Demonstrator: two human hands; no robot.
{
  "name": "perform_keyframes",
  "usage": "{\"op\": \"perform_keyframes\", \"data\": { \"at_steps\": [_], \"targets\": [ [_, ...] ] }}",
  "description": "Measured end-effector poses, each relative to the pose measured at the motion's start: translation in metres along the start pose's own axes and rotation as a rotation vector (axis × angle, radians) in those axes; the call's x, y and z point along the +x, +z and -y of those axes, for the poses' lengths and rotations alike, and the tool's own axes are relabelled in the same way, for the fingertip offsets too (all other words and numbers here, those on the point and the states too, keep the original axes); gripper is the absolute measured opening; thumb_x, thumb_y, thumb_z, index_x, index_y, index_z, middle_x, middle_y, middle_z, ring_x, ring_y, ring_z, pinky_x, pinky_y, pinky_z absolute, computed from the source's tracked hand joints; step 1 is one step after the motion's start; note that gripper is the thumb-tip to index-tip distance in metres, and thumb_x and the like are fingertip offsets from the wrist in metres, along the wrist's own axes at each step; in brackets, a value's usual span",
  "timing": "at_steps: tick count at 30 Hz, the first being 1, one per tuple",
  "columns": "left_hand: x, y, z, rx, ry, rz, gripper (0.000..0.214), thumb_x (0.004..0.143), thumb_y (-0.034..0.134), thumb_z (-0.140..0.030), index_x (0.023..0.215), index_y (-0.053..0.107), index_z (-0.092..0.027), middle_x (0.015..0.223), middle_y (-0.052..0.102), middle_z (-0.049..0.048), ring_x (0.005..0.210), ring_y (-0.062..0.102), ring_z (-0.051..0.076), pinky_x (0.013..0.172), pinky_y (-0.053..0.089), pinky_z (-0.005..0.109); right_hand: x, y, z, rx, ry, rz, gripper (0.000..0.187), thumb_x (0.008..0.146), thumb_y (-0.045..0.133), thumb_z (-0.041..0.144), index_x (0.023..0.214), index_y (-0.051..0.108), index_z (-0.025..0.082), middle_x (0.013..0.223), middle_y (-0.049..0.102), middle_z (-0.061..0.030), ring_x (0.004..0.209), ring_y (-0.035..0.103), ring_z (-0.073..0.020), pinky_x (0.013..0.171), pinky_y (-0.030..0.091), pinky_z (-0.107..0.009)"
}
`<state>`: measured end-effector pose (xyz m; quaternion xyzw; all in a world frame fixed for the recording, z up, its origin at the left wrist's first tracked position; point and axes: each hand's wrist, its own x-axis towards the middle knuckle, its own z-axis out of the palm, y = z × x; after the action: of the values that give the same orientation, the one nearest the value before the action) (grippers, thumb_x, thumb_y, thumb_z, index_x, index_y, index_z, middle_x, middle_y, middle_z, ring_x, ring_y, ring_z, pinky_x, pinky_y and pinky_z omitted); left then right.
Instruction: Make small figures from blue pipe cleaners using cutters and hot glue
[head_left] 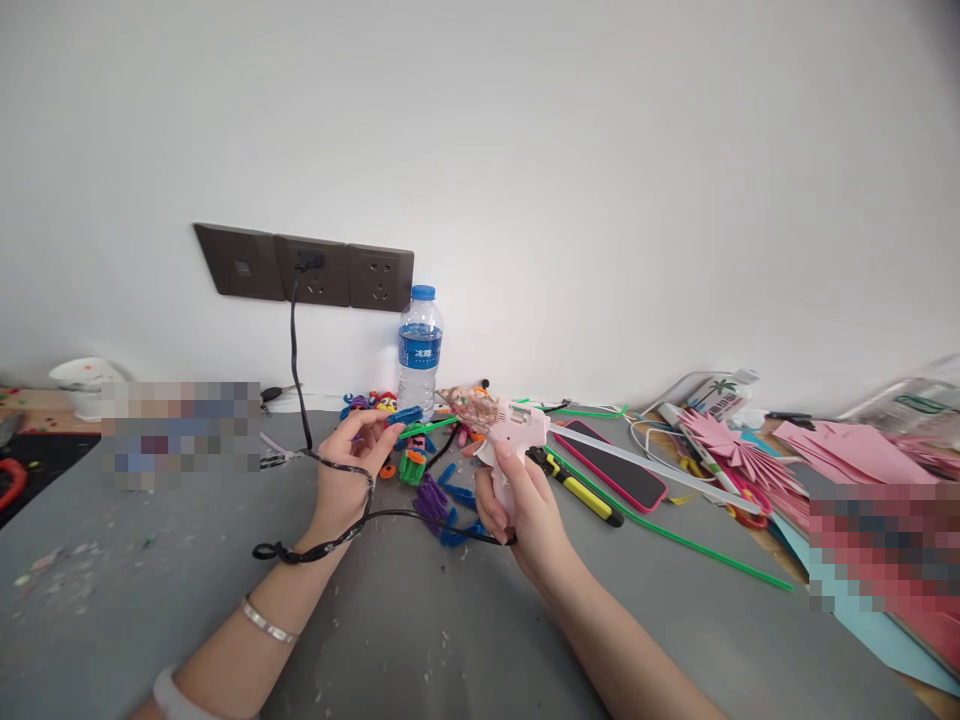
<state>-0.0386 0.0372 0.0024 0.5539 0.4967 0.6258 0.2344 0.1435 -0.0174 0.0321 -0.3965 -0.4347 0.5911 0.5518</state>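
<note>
My right hand [525, 500] is wrapped round the handle of a pale pink hot glue gun [523, 425]. Its nozzle end, smeared with brownish residue, points left, and a long translucent glue stick [660, 466] sticks out of its back. Between the thumb and fingers of my left hand [352, 460] is a blue pipe cleaner piece [406, 415], just left of the nozzle. A green pipe cleaner [431, 428] stretches beside it toward the gun; whether the two are joined I cannot tell. The gun's black cord [420, 515] runs across my left wrist.
A water bottle [420, 350] stands against the wall, below dark sockets [311, 270]. Purple pipe cleaner pieces [430, 500] lie between my hands. To the right are a yellow-black utility knife [581, 490], a phone [611, 465] and pink folded paper [731, 450]. A white cup [86, 390] stands far left.
</note>
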Motion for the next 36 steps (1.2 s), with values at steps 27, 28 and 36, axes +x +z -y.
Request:
{"op": "perform_keyframes", "data": {
  "at_steps": [27,28,36],
  "targets": [
    [0.0004,0.0006,-0.0014,0.006,-0.006,-0.031,0.024,0.074,0.071,-0.041,0.082,0.071,-0.019,0.063,0.056,-0.0005,0.057,0.053,0.012,0.048,0.045,0.021,-0.0013,-0.0002,0.0035,0.031,0.01,0.039,0.048,0.088,0.051,0.062,0.1,0.058,0.016,0.037,0.035,0.012,0.028,0.021,-0.0045,0.032,0.019,-0.018],
    [0.0007,0.0006,-0.0012,0.002,-0.006,-0.031,0.024,0.074,0.071,-0.041,0.082,0.07,-0.019,0.063,0.057,-0.0003,0.058,0.054,0.013,0.048,0.045,0.021,-0.0014,-0.0006,0.003,0.037,0.003,0.048,0.048,0.088,0.05,0.062,0.099,0.058,0.016,0.038,0.035,0.0119,0.028,0.021,-0.0047,0.032,0.019,-0.018],
    [0.001,0.0008,-0.0012,-0.007,-0.016,-0.035,0.026,0.074,0.071,-0.043,0.08,0.069,-0.018,0.062,0.055,-0.0003,0.057,0.052,0.013,0.047,0.045,0.021,-0.0057,-0.0049,-0.0001,0.074,-0.128,0.179,0.044,0.088,0.05,0.06,0.095,0.061,0.019,0.038,0.035,0.0102,0.031,0.02,-0.0065,0.036,0.024,-0.021]
  ]
}}
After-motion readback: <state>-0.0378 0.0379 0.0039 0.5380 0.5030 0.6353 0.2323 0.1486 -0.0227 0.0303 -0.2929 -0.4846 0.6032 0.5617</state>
